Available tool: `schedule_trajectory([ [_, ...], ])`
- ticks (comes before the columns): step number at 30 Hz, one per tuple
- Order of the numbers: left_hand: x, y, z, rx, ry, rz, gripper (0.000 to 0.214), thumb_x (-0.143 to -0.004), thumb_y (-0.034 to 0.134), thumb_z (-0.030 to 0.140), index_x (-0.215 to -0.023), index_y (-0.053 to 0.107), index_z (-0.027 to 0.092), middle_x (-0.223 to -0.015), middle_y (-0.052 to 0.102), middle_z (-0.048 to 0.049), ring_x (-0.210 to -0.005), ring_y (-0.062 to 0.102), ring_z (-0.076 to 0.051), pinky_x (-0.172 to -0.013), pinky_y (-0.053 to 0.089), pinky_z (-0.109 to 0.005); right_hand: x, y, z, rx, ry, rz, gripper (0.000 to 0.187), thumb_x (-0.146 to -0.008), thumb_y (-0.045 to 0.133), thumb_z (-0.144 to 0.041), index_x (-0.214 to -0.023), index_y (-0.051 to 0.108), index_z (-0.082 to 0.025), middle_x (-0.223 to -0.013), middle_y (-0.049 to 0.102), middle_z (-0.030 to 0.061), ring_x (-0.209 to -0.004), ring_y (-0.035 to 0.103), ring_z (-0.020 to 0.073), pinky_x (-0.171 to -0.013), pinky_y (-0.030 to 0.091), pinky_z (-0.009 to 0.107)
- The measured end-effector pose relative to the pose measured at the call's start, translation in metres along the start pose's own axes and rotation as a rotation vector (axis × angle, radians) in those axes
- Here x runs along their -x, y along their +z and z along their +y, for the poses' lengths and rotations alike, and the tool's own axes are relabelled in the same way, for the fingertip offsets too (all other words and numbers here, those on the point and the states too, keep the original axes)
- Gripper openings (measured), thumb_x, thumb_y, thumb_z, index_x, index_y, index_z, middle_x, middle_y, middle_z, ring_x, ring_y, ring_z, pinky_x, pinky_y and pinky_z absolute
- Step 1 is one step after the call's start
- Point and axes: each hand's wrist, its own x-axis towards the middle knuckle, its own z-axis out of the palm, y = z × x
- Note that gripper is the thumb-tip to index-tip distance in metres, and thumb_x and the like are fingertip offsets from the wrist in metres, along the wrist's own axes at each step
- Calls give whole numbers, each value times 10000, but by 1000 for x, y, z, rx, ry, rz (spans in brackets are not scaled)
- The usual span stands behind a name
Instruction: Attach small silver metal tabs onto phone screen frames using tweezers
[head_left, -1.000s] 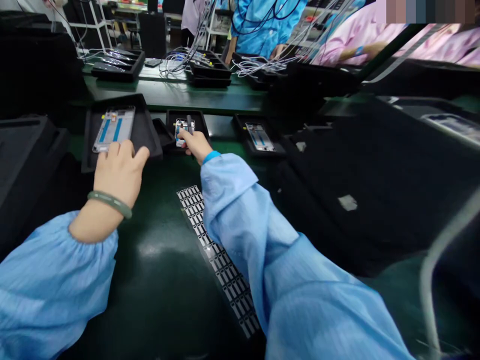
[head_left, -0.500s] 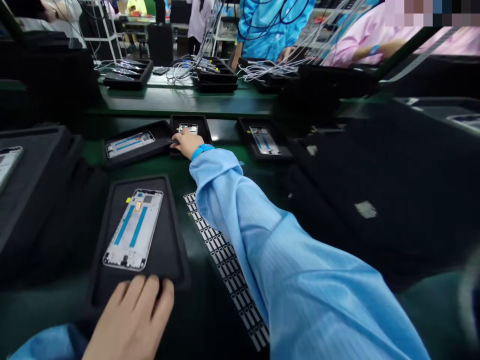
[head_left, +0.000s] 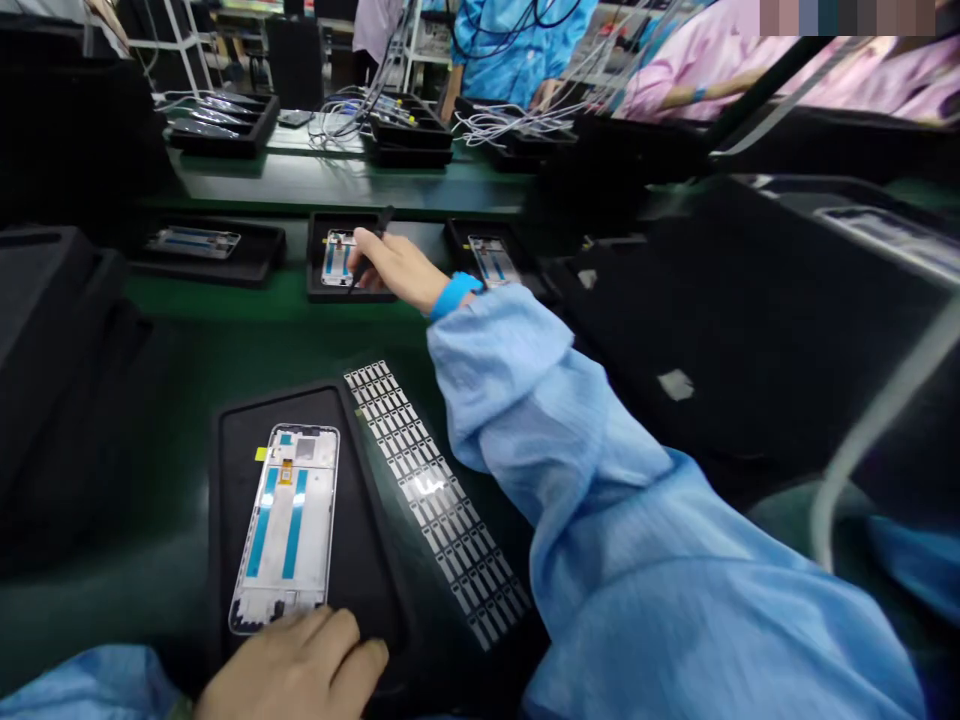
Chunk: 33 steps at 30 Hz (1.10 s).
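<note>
On a black tray (head_left: 225, 500) in front of me lies a silver phone frame (head_left: 281, 540) with two blue strips, a yellow tab and a small orange flex part. My left hand (head_left: 296, 665) curls over the lower edge of this frame, its fingertips partly hidden. My right hand (head_left: 397, 265) reaches far forward, closed on slim black tweezers (head_left: 384, 218), above a second phone frame (head_left: 334, 258) in the middle far tray (head_left: 316, 293). The hand covers part of that frame. Between my arms a strip sheet of white stickers (head_left: 427, 485) lies on the green table.
Another tray with a phone frame (head_left: 193, 242) stands far left, and one more phone frame (head_left: 491, 262) lies far right. Dark foam stacks (head_left: 45, 330) rise at the left, a black surface (head_left: 712, 350) at the right. Beyond are cables (head_left: 495, 125) and people in blue and pink clothing.
My right hand has lifted and turned over the middle far tray, so the tweezers now show. My left hand has come onto the near phone frame's lower edge. The whole view has shifted.
</note>
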Motion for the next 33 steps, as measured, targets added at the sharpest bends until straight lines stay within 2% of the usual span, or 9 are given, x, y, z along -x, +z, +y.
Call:
schedule_trajectory([
  [3,-21,-35,-22,22,-149,43,312,-838,510,333,-1137,536,249,-966,634,-21,-824,614,-170,-715,493,-279,52,-7,19,-295,165,65,367,-889,371,-501,-793,479,-164,-692,566,16,-551,605,104,-515,531,245],
  [7,-76,-64,-71,-48,-284,71,365,-855,475,389,-1157,546,198,-1200,560,-82,-1103,519,-226,-916,422,-371,97,13,45,-500,265,195,302,-731,664,-397,-775,474,-165,-678,577,-13,-594,637,104,-546,564,235],
  [11,-131,-58,-114,-111,-447,131,510,-883,379,444,-1259,453,108,-1344,437,-175,-1234,403,-293,-965,361,-450,104,29,65,-540,295,318,341,-680,688,-427,-780,492,-167,-656,584,-25,-566,623,95,-525,552,223],
  [14,-154,-44,-125,-114,-506,159,598,-836,432,517,-1237,471,76,-1334,436,-208,-1230,388,-335,-957,348,-483,101,27,72,-487,248,386,351,-737,600,-501,-771,507,-164,-663,594,-9,-558,602,89,-534,530,215],
  [19,-160,-31,-122,-62,-508,188,479,-809,513,450,-1169,548,137,-1297,484,-159,-1203,392,-343,-928,353,-503,111,11,72,-250,100,328,376,-861,412,-496,-876,587,-163,-782,622,28,-710,604,110,-693,509,254],
  [23,-156,-31,-122,57,-456,230,302,-811,524,343,-1050,633,194,-1201,561,-107,-1155,439,-304,-926,357,-475,128,3,70,43,-174,125,330,-795,565,-429,-988,619,-166,-987,619,67,-951,580,159,-874,449,317],
  [25,-154,-32,-122,152,-418,253,240,-817,511,317,-975,665,221,-1101,617,-73,-1083,498,-268,-907,378,-434,136,5,71,98,-258,51,360,-749,631,-411,-1004,622,-157,-1031,612,87,-980,570,175,-873,448,323],
  [28,-151,-35,-120,335,-363,306,221,-822,504,341,-919,676,242,-946,667,-27,-924,577,-198,-840,424,-340,143,10,70,73,-251,50,262,-769,621,-373,-923,642,-162,-907,642,66,-863,595,158,-795,467,300],
  [33,-141,-42,-113,663,-400,475,312,-768,569,444,-962,656,215,-952,682,-30,-855,607,-184,-780,456,-297,145,16,57,-151,-53,204,189,-753,623,-369,-770,636,-181,-737,627,0,-692,579,124,-671,461,252],
])
